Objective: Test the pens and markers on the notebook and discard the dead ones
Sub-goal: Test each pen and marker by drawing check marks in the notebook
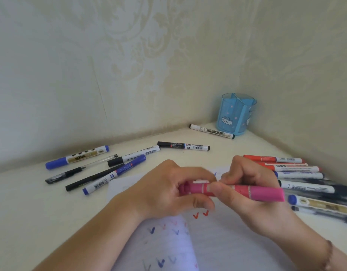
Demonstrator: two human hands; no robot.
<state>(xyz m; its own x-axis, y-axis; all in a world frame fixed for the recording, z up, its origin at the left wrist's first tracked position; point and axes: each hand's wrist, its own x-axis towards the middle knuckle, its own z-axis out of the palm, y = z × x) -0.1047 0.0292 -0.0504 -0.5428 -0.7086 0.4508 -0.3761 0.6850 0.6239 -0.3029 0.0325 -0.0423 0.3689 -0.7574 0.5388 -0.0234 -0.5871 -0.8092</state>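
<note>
Two-handed grip, pink marker (247,191) pointing left-right.

pink marker (237,190) horizontal above open notebook (223,237); tick marks on page; pens scattered either side.

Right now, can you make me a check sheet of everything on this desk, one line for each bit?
Surface: pale desk in a wall corner.
Job's things: pink marker held over the notebook; blue and red ticks on the page.
Clutter: pens on the left, markers on the right, whiteboard marker beside a blue cup.
Grippers: left hand grips one end of the pink marker, right hand grips its barrel.
Cables: nothing seen.
Surroundings: patterned wallpaper; a bracelet on the right wrist.
</note>
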